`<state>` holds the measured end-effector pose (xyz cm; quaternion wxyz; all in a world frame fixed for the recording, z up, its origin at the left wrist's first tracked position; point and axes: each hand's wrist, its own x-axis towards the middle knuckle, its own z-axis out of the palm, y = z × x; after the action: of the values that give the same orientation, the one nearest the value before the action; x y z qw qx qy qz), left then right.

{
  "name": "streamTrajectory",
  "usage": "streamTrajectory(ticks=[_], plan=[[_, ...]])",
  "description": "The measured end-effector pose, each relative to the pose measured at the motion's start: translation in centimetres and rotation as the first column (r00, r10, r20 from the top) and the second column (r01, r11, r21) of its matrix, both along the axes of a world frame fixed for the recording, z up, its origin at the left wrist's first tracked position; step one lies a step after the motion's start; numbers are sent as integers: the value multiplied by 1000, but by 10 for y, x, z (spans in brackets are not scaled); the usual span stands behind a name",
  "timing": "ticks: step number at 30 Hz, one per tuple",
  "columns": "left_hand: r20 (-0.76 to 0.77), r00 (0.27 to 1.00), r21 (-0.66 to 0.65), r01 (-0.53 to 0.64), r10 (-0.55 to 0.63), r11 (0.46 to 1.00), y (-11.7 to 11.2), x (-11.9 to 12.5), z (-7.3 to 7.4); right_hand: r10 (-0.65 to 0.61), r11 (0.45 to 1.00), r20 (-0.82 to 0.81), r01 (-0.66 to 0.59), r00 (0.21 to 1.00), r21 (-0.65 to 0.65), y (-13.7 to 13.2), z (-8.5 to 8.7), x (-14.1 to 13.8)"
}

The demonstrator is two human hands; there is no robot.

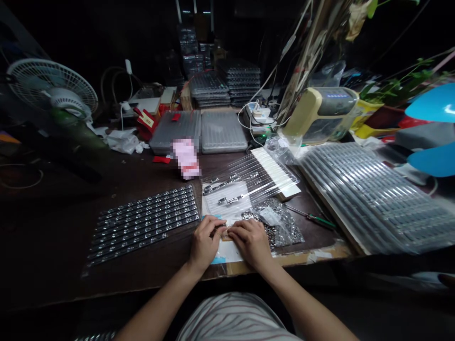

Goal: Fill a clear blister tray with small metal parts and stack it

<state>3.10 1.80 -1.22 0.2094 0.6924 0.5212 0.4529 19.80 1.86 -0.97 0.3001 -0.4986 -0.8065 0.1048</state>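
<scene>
My left hand (205, 242) and my right hand (250, 242) meet at the table's front edge, their fingertips together on a small tan part (223, 234). The part is mostly hidden by my fingers, so its exact kind is unclear. Beneath them lies a white sheet (222, 201). A clear plastic tray of metal pieces (231, 182) sits just beyond my hands. Close to my right hand is a clear bag of small metal parts (275, 222). A flat tray of rows of metal parts (144, 222) lies to my left.
A green-handled screwdriver (314, 219) lies right of the bag. A large stack of clear trays (369, 196) fills the right of the dark table (71, 265). Further stacked trays (222, 130) stand behind, with a white fan (53, 87) at far left and a beige machine (322, 113) at back right.
</scene>
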Motion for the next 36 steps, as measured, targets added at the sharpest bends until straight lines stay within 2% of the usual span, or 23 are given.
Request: streamTrajectory(ticks=[6,10,13,17,22,26,36], plan=[[1,1000,-13,0,0,1000,-2,0,0,-3,999,84,0,996,43,-1,-1,4],[16,1000,-54,-18,19,998,1,-1,2,-53,993,209,29,977,116,4,-4,26],[17,1000,-104,-9,11,995,6,1,7,-31,991,252,-4,967,136,8,-9,43],[-46,996,-104,74,-79,992,8,11,12,-23,993,198,-1,980,121,6,-12,49],[-199,963,-54,172,-180,984,1,24,10,-64,990,82,53,995,131,3,-11,45],[-236,952,-49,190,-196,981,0,25,6,-112,987,20,109,993,119,2,-12,46],[-242,947,-65,200,-210,978,3,24,-1,-53,990,-63,61,997,128,4,-16,48]])
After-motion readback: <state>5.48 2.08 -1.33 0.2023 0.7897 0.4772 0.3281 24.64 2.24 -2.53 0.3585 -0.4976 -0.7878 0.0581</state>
